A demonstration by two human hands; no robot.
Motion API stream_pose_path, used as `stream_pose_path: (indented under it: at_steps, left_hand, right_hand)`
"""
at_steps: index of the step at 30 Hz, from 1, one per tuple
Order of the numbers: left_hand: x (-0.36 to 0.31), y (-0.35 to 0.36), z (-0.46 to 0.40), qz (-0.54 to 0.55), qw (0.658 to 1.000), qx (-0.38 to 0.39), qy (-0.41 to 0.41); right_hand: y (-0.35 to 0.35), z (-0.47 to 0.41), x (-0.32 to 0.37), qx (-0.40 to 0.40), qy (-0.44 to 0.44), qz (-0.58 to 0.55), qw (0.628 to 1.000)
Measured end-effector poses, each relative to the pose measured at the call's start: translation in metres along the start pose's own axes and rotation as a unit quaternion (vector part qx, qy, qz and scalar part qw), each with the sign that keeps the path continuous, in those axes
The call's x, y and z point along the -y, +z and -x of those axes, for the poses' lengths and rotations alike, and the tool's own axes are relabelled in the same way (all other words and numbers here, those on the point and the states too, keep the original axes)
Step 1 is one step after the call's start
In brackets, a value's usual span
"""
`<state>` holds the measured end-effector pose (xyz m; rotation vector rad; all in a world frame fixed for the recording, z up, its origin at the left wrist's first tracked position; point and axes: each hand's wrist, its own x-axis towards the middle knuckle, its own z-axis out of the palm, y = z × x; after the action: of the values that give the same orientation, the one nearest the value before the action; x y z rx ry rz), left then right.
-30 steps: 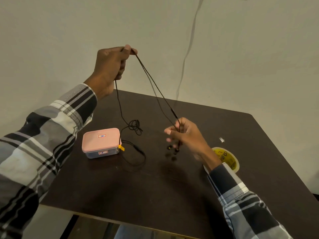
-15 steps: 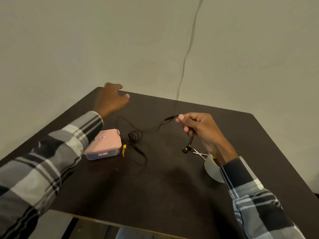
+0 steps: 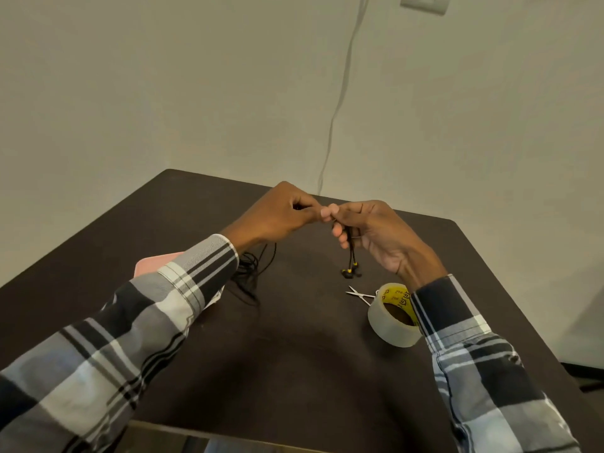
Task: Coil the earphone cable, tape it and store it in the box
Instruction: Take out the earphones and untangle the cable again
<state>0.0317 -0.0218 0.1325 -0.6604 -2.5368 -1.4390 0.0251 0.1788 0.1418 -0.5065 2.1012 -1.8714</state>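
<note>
Nearest you, the tape [image 3: 394, 317] stands on edge on the table [image 3: 294, 371] by your right sleeve, with the scissors [image 3: 359, 294] just beyond it; neither is in use yet. To the left, the pink box [image 3: 153, 264] is mostly hidden under your left sleeve, lid on as far as shows.

Farther out, your hands have come together above the table. A second ago your left hand [image 3: 281, 217] was high, stretching the cable [image 3: 251, 276] taut; half a second ago it was down near the table's far edge and apart from the right. Now its fingertips meet those of your right hand [image 3: 372, 233]. Your right fingers are curled round the cable near the earbuds [image 3: 351, 271], which dangle below, clear of the table. Your left pinches the cable too, though the contact is partly hidden. The slack lies loose by the box.

That looks like the first loop starting, so coiling has barely begun.
</note>
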Motion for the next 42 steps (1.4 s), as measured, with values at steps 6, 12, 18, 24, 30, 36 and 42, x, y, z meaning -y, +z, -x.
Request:
stream_pose_path:
  at_steps: [6,12,18,24,30,36,42]
  left_hand:
    - [-0.014,-0.009,-0.001,0.013,0.999,-0.04,0.021]
    - [-0.025,-0.032,-0.001,0.025,0.998,-0.049,0.007]
    - [-0.032,-0.052,0.0,0.004,1.0,0.02,-0.022]
    - [-0.038,-0.063,-0.007,-0.056,0.998,-0.019,0.0]
    - [-0.036,-0.075,-0.005,-0.067,0.997,0.018,-0.019]
    - [-0.037,-0.068,-0.003,-0.043,0.999,-0.018,-0.015]
    - [-0.045,-0.035,-0.011,-0.076,0.997,0.023,0.008]
  right_hand:
    - [0.005,0.004,0.004,0.028,-0.01,-0.03,0.999]
    - [-0.003,0.01,0.004,0.044,-0.025,-0.028,0.998]
    - [-0.016,0.014,0.001,0.04,-0.032,-0.023,0.998]
    - [-0.024,0.017,-0.007,0.065,-0.017,-0.024,0.997]
    - [-0.036,0.019,-0.015,0.051,-0.011,-0.04,0.998]
    - [-0.034,0.019,-0.012,0.055,0.006,-0.019,0.998]
    - [-0.006,0.01,0.008,0.053,-0.018,0.004,0.998]
